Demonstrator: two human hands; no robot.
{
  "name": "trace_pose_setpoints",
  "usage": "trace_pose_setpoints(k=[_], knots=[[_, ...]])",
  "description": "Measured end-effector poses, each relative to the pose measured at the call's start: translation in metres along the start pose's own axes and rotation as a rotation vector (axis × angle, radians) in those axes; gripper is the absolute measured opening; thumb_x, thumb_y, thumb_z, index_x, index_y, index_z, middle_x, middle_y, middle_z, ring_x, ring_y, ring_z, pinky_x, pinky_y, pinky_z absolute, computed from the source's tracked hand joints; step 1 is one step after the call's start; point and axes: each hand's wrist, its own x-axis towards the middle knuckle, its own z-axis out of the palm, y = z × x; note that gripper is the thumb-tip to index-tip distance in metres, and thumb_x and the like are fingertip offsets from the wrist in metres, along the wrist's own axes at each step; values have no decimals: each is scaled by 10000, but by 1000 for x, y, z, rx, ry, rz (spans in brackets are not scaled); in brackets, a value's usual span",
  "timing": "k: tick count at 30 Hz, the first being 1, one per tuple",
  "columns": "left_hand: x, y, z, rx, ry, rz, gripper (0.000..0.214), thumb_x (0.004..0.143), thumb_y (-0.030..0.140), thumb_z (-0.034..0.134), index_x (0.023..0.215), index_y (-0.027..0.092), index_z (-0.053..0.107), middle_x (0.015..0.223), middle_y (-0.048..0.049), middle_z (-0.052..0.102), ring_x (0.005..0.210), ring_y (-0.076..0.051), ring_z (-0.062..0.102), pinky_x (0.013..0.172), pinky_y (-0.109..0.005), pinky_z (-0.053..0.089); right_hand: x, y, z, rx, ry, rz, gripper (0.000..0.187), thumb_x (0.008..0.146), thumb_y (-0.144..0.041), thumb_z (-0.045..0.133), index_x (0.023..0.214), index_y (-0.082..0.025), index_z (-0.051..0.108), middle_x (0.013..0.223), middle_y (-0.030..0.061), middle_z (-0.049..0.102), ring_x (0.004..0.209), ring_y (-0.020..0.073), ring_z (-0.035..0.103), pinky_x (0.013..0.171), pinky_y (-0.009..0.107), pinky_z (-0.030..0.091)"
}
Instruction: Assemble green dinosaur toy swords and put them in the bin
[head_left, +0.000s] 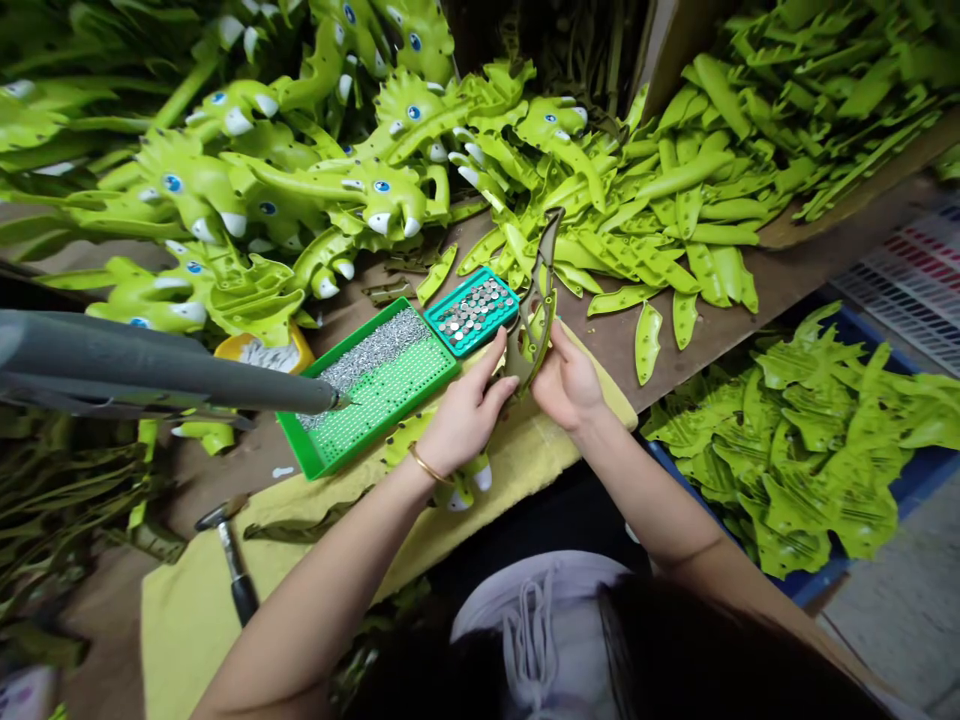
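Wooden bench (780, 300), curved olive plastic piece (541, 300)

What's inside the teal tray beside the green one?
Silver round studs lie heaped in the teal tray, over its grid; the tray floor beneath them is covered, so what lies there cannot be seen.

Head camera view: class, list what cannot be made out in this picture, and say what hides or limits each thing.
The green plastic piece between the left hand and right hand: its lower part is hidden by the fingers.
The metal discs in the teal tray: too small in the head view to identify.
The grey tool: its far end is cut off by the left edge.
The blue crate: its floor is hidden by green parts.
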Motion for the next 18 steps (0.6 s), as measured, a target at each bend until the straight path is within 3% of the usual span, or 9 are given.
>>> trace_pose_setpoints(k=[2, 4, 7, 9, 12, 14, 18], knots=[[1, -2, -1, 12, -16, -2, 651, 929, 371, 463, 1535, 240, 264, 1482, -100, 486, 814, -161, 679, 893, -388, 559, 1, 0, 1, -7, -11, 1, 349, 823, -515, 578, 1066, -265, 590, 1128, -14, 722, 1068, 171, 659, 944, 373, 554], [2, -5, -3, 35, -24, 21, 643, 928, 371, 463, 1528, 225, 286, 1503, -84, 461, 1039, -201, 667, 1023, -406, 493, 1, 1, 3, -18, -4, -10, 366, 824, -526, 574, 1073, -258, 583, 1137, -4, 718, 1081, 176, 654, 959, 377, 547], [0, -6, -6, 75, -7, 60, 637, 935, 387, 456, 1528, 227, 288, 1537, -59, 414, 1306, -223, 527, 1126, -395, 398, -5, 2, 4, -191, 0, -108, 421, 827, -554, 586, 1126, -259, 564, 1185, 7, 692, 1154, 172, 617, 1038, 367, 492], [-2, -4, -7, 122, 10, 49, 648, 944, 397, 443, 1540, 231, 250, 1509, -77, 455, 1270, -232, 562, 1086, -408, 440, -11, 2, 1, -473, 7, -186, 434, 802, -530, 647, 1137, -267, 565, 1177, 10, 684, 1162, 174, 604, 1068, 355, 457], [-6, -2, -4, 226, 27, 47, 650, 951, 376, 433, 1545, 210, 228, 1397, -111, 575, 1108, -232, 661, 991, -409, 506, -18, 4, -7, -809, 67, -212, 372, 794, -509, 671, 1058, -263, 580, 1000, 20, 702, 955, 186, 655, 955, 363, 514], [-8, -2, -1, 279, 43, 74, 643, 952, 361, 429, 1541, 192, 236, 1344, -118, 617, 1064, -220, 677, 966, -383, 517, -21, 8, -10, -836, 94, -223, 345, 822, -514, 633, 1054, -268, 567, 936, 20, 696, 849, 184, 659, 860, 359, 547], [-12, -4, 4, 323, 69, 110, 648, 953, 376, 423, 1537, 162, 242, 1283, -135, 650, 985, -214, 694, 908, -352, 532, -24, 16, -7, -786, 103, -259, 430, 853, -494, 598, 1216, -287, 495, 941, 20, 697, 879, 190, 672, 820, 345, 565]])
